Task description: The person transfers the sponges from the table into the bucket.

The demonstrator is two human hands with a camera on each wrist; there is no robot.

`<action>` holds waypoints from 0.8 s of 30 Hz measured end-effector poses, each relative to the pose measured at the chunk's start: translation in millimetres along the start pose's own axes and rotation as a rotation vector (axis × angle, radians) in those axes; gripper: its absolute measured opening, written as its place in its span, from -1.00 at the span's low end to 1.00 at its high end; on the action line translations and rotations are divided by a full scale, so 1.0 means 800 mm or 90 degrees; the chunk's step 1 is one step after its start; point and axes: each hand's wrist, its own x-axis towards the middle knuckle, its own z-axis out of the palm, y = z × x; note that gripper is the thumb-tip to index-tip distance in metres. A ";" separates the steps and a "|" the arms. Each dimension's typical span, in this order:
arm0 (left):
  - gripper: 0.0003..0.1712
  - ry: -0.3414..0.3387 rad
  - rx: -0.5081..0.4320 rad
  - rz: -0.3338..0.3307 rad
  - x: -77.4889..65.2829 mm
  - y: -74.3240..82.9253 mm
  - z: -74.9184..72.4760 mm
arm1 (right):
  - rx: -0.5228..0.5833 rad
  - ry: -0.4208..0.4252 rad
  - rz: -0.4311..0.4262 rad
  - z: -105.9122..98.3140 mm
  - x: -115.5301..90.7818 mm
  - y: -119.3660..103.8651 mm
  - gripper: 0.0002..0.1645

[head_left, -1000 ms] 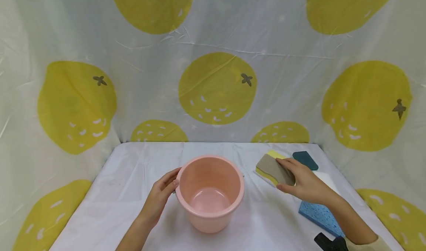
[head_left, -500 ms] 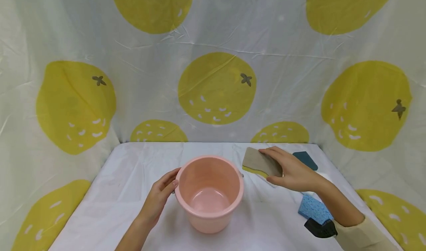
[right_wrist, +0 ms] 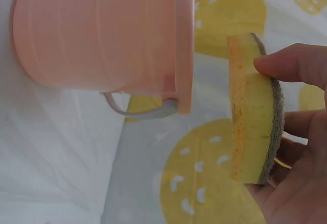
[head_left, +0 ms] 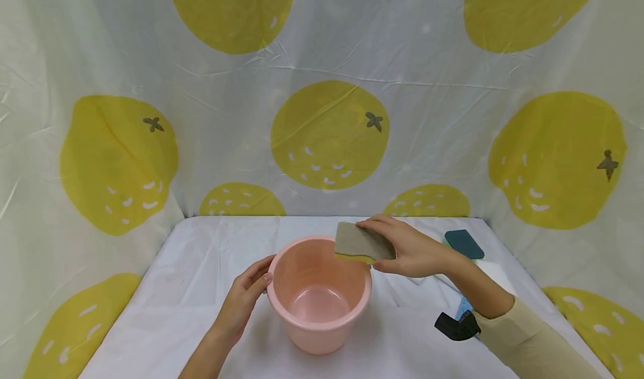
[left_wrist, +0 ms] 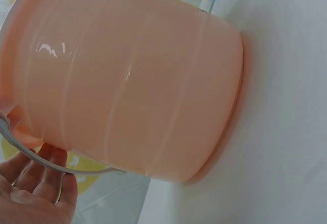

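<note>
A pink bucket (head_left: 319, 334) stands upright on the white-covered table, its inside bare as far as it shows. My left hand (head_left: 240, 301) holds its left rim, thumb at the rim and fingers against the outer side; in the left wrist view the grey handle (left_wrist: 82, 172) crosses those fingers. Over the bucket's right rear rim, my right hand (head_left: 415, 250) grips a yellow sponge (right_wrist: 253, 117) with a grey-brown scouring layer. Thumb and fingers pinch it by its edges. In the right wrist view a gap separates sponge and bucket rim.
To the right lie a dark green scouring pad (head_left: 464, 244), a flat white piece (head_left: 495, 273) and a blue sponge (head_left: 464, 307), mostly hidden by the right forearm and a black wrist mount (head_left: 457, 326). Behind the table hangs a lemon-print curtain (head_left: 329, 136).
My right hand has lifted the yellow sponge from the right side of the table and carried it left to the bucket's rim. The left hand and bucket have stayed in place.
</note>
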 end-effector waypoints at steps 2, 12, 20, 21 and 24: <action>-0.48 0.002 0.000 -0.002 0.000 0.000 0.000 | 0.006 -0.010 -0.005 0.003 0.009 -0.003 -0.13; -0.47 0.009 0.008 -0.013 0.002 -0.003 0.000 | 0.038 -0.054 -0.024 0.021 0.045 -0.012 -0.12; -0.48 0.014 0.019 -0.013 0.001 -0.004 -0.002 | 0.048 -0.088 -0.065 0.040 0.067 -0.019 -0.15; -0.48 0.013 0.020 -0.012 0.001 -0.004 -0.002 | 0.048 -0.090 -0.067 0.041 0.069 -0.020 -0.15; -0.48 0.013 0.022 -0.016 0.001 -0.002 0.000 | 0.045 -0.097 -0.075 0.046 0.073 -0.021 -0.16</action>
